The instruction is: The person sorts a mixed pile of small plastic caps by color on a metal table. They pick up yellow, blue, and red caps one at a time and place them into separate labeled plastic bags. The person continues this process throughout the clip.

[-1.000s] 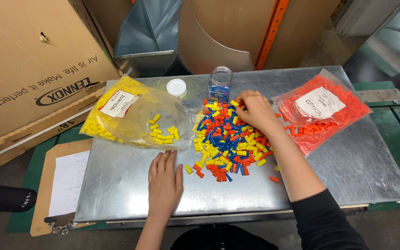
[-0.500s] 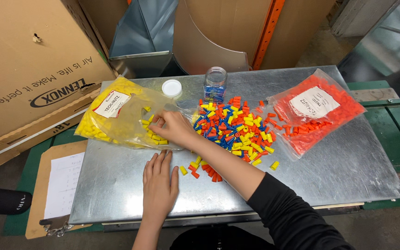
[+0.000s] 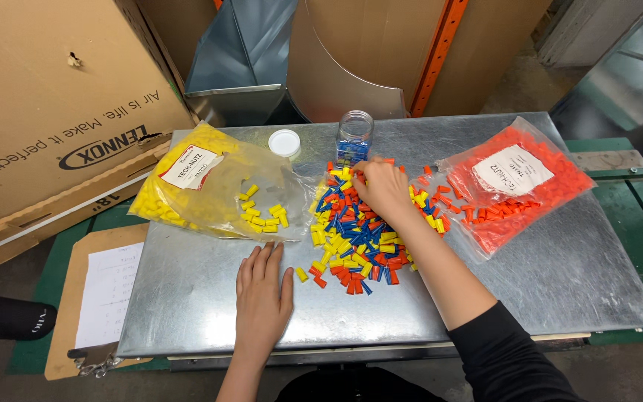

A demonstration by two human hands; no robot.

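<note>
A pile of small yellow, blue and orange plastic connectors [image 3: 355, 242] lies in the middle of a metal table [image 3: 530, 283]. My right hand [image 3: 382, 190] rests on the pile's far edge, fingers curled down among the pieces; whether it grips one is hidden. Just beyond it stands a clear jar [image 3: 354, 136] with blue pieces inside, and its white lid [image 3: 285, 143] lies to the left. My left hand [image 3: 263, 296] lies flat on the table near the front edge, fingers spread and holding nothing. A yellow bag of connectors [image 3: 202, 190] lies open at the left, an orange bag [image 3: 519, 182] at the right.
A large cardboard box [image 3: 53, 104] leans at the left. A clipboard with paper [image 3: 102, 294] lies below the table's left edge. Sheet-metal duct parts [image 3: 262, 52] and an orange rack upright [image 3: 440, 52] stand behind. A green frame [image 3: 634, 223] borders the right side.
My right hand went from the pile over to the yellow bag, then came back to the pile's far edge by the jar. My left hand stayed flat on the table.
</note>
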